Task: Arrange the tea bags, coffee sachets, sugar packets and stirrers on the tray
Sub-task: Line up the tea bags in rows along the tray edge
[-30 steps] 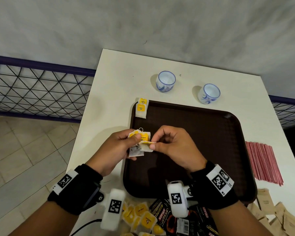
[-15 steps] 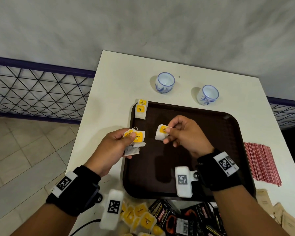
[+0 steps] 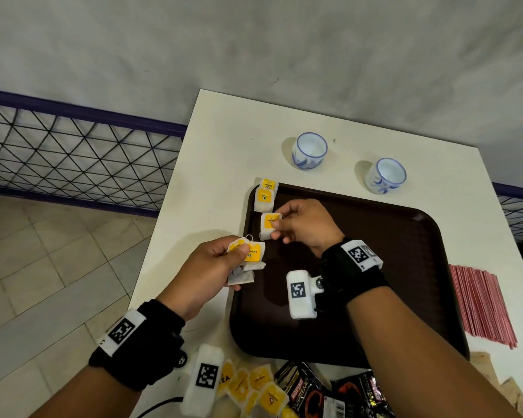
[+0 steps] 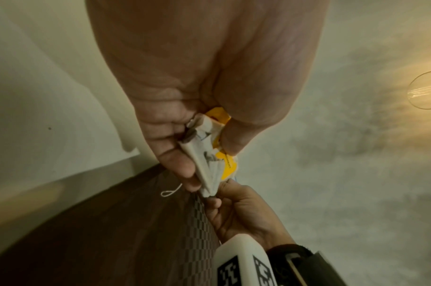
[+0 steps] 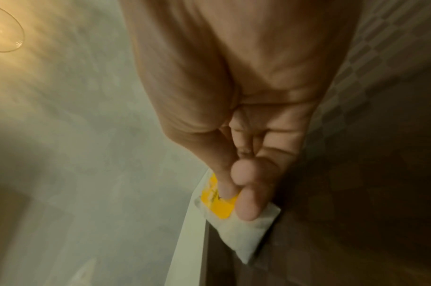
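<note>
The right hand [image 3: 302, 226] has carried 1 pinched tea bag [image 3: 269, 226] toward the tray's [image 3: 405, 236] far-left corner. Next, set it beside the 2 placed tea bags [image 3: 264, 196]; the left hand [image 3: 212, 267] pinches the spare tea bags [image 3: 248, 257].

left hand [image 3: 216, 260]: fingers and thumb curled, gripping a small bundle of tea bags [image 3: 248, 257]
right hand [image 3: 302, 224]: extended forward, thumb and fingertips pinching one tea bag [image 3: 269, 226]

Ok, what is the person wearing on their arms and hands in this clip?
Both hands, left hand and right hand, are bare, as are the forearms. Each wrist has a black wrist strap carrying a white square-code marker and a white boxy camera unit with its own black code.
</note>
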Action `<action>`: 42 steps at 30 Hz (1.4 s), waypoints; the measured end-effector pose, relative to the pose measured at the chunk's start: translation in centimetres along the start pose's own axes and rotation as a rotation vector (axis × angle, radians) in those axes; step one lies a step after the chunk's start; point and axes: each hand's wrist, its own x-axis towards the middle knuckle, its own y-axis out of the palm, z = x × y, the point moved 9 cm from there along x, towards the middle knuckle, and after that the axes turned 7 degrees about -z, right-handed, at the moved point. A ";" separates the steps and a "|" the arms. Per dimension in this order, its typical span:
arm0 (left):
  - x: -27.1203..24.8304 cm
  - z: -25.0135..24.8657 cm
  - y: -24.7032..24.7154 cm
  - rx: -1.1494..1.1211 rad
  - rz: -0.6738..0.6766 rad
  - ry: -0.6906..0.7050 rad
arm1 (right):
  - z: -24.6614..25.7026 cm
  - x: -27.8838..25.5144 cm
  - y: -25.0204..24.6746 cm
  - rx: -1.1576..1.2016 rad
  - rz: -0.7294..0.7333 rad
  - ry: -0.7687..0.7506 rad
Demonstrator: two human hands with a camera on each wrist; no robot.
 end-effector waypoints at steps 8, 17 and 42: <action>0.2 0.2 0.2 0.010 0.004 0.009 | 0.6 1.4 0.8 0.070 -0.019 0.015; 0.4 0.5 0.2 0.009 0.004 0.003 | 0.7 2.9 0.7 0.118 -0.105 0.039; 1.0 -0.4 0.0 -0.029 -0.023 0.027 | 2.3 -4.2 -0.4 0.059 -0.037 -0.212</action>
